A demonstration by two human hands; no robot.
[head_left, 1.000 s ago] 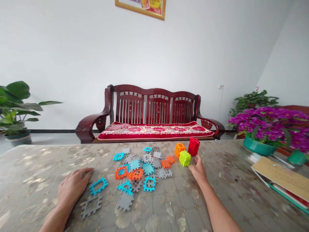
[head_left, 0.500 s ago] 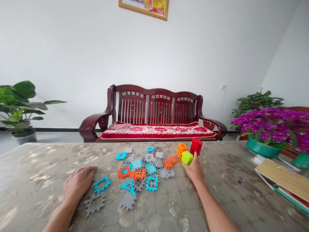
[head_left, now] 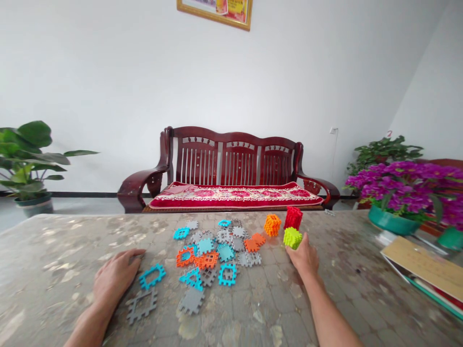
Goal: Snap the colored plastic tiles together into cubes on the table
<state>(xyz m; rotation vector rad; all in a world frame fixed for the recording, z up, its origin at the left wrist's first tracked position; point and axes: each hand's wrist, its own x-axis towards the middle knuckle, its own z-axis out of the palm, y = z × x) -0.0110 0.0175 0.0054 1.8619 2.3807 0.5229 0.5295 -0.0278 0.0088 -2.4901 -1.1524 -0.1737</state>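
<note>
Evidently my right grip (head_left: 304,255) is closed around the lime stack (head_left: 292,237), just in front of the red stack (head_left: 293,218) on the bench (head_left: 54,270), thumb and fingers on opposite sides, likely because its layers could slip apart. My left grip (head_left: 116,273) lies slack, holding nothing, beside a blue frame (head_left: 143,280). Both stacks look plastic, blocky, toothed along their edges.

Your desk (head_left: 253,315) has a grey-brown surface with pale floral patches and a grid pattern. Just right of your left fingers (head_left: 137,252) lie a blue frame (head_left: 143,279) and a grey frame (head_left: 153,300). Between them and your right fingers (head_left: 305,239) spreads a loose heap of notched pieces (head_left: 224,252). Beyond your right fingers stand an orange stack (head_left: 272,225) and a red stack (head_left: 293,217); well to their right, a teal planter (head_left: 392,220) and papers (head_left: 421,262).
</note>
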